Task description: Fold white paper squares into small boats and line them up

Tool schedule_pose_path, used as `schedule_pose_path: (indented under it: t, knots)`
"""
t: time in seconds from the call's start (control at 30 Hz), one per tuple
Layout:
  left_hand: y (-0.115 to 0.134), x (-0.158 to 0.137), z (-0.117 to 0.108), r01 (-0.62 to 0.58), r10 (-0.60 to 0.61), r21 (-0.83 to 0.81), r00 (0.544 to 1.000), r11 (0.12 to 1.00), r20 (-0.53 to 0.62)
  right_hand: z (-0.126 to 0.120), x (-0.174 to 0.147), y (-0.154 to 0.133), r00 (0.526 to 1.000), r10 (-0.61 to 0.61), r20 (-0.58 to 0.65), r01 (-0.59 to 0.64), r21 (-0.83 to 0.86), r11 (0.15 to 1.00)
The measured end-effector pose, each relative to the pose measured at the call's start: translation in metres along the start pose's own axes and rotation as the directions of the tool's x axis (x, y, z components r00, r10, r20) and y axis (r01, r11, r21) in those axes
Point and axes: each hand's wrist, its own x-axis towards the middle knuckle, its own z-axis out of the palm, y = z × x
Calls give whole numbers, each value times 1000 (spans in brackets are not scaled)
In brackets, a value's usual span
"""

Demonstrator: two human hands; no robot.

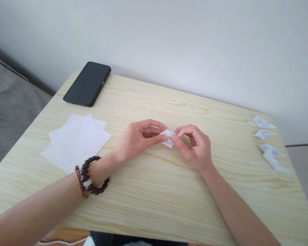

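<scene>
A small folded piece of white paper (168, 144) is held between my two hands over the middle of the table. My left hand (141, 139) pinches its left side, thumb in front and fingers behind. On the right side, my right hand (195, 145) grips the paper's edge between thumb and index finger. A corner of the paper points down toward me. Part of its folds is covered by my fingertips. Dark beads and a copper-coloured bangle circle my left wrist.
Loose white sheets (77, 138) lie overlapping on the left of the wooden table (149, 191). Behind them rests a black phone (88, 83). Several small folded white papers (265, 134) line the right edge. A pale wall (184, 44) rises along the table's back edge.
</scene>
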Motion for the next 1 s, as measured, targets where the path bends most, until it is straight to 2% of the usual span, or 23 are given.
schedule_pose_path:
  t: [0.1, 0.23, 0.4, 0.57, 0.67, 0.83, 1.0]
  knots:
    - [-2, -1, 1, -50, 50, -10, 999, 999, 5, 0, 2, -3, 995, -95, 15, 96, -83, 992]
    - [-5, -1, 1, -140, 143, 65, 989, 988, -33, 0, 2, -5, 978, -203, 49, 209, -223, 952]
    - [-6, -3, 0, -221, 231, 149, 972, 964, -48, 0, 0, -4, 972, -235, -11, 226, -240, 944]
    - [-4, -3, -1, -304, 327, 299, 945, 905, -29, -1, -1, -3, 966, -259, -13, 250, -226, 942]
    - [-2, -3, -1, -296, 320, 310, 947, 903, -28, -2, -1, -3, 965, -260, -16, 252, -205, 946]
    - [-2, -3, 0, -231, 235, 166, 972, 959, 0, -4, 0, 0, 984, -151, -97, 141, -103, 985]
    - [-4, -2, 0, -188, 191, 154, 982, 970, -3, -5, 1, 1, 987, -103, -126, 90, -106, 990]
